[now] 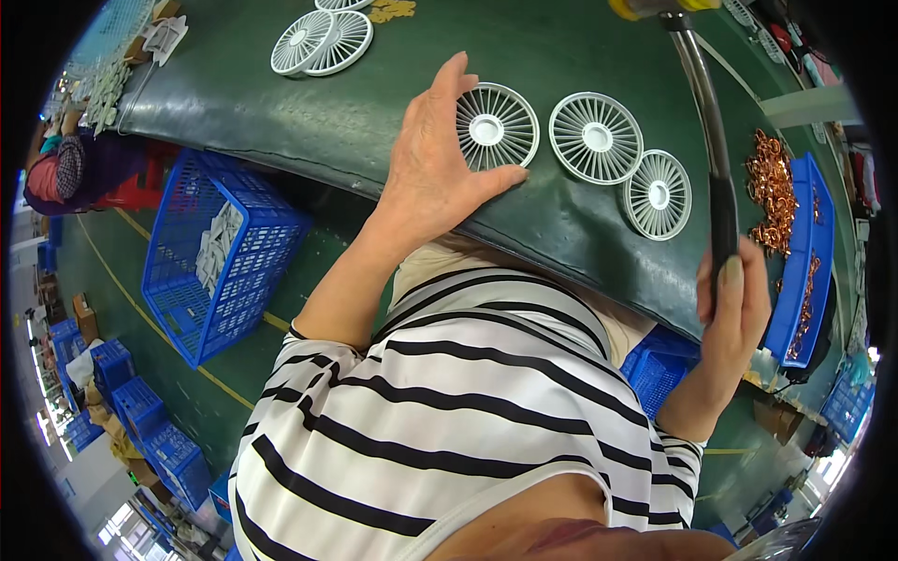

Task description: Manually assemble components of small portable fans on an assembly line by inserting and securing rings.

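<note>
A white spoked plastic wheel [499,112] lies on the green table in front of me. My left hand [434,154] is at its left side, thumb and fingers spread apart around the rim; the palm hides part of the wheel. Whether the fingers press on it, I cannot tell. My right hand [734,304] is closed round the black grip of a mallet [703,103]. Its metal shaft points away from me, and the yellow head is cut off by the top edge. Between the hands lie two more wheels, one [596,137] overlapping the other [659,194] at the rim.
More white wheels [323,42] lie at the far left of the green table [243,103], by yellowish pieces. Copper-coloured metal parts [773,192] are heaped at right beside a blue tray [803,271]. A blue crate [220,271] with pale parts stands left; another person [70,173] sits beyond.
</note>
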Motion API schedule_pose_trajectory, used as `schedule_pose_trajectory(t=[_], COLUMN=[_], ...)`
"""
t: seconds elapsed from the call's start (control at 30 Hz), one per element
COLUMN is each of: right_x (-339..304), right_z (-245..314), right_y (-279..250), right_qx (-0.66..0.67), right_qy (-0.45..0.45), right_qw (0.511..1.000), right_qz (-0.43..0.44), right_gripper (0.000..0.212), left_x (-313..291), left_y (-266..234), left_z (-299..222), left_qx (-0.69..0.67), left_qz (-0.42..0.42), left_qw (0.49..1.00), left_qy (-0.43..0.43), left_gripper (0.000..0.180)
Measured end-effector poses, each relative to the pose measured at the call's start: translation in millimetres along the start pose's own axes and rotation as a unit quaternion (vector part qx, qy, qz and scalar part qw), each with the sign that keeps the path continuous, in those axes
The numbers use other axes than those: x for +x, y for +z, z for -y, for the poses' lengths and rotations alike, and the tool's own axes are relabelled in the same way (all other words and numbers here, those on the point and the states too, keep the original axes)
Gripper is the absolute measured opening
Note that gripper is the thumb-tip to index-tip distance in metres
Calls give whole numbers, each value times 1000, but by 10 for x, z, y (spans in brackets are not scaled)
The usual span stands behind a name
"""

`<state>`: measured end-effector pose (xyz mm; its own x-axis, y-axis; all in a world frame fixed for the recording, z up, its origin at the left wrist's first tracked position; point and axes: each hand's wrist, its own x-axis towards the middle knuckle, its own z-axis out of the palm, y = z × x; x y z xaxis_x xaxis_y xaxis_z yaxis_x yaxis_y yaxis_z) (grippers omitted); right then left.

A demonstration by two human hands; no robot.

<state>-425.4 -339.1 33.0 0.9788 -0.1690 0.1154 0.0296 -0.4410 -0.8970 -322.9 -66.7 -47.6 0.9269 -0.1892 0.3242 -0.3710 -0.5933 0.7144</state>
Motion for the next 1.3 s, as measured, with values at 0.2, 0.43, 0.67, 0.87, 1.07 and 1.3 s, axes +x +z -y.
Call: schedule_pose_trajectory(t=[0.2, 0.43, 0.67, 0.87, 1.07, 1.3], right_x=[-44, -108, -186, -326, -517, -469], right_z=[-153, -18, -223, -155, -168, -248], right_y=[274, 272, 11, -196, -200, -147], right_qx=[-153, -141, -40, 40, 39, -123], right_qy=[13, -87, 51, 44, 2, -1], right_qw=[964, 975, 996, 997, 995, 992], right_qz=[218, 151, 67, -48, -88, 38], right_gripper=[32, 35, 35, 35, 36, 33], left_x=[6, 27, 214, 581, 639, 597], left_y=[9, 24, 44, 333, 338, 372], left_z=[-10, 20, 1, -257, -340, -277], left_qx=[-24, -26, 143, 46, 6, -9], left_qz=[6, 18, 5, 130, 220, 191], left_qw=[999, 999, 981, 960, 964, 971], left_qy=[-22, -8, 129, 245, 153, 145], left_gripper=[109, 110, 96, 103, 106, 107])
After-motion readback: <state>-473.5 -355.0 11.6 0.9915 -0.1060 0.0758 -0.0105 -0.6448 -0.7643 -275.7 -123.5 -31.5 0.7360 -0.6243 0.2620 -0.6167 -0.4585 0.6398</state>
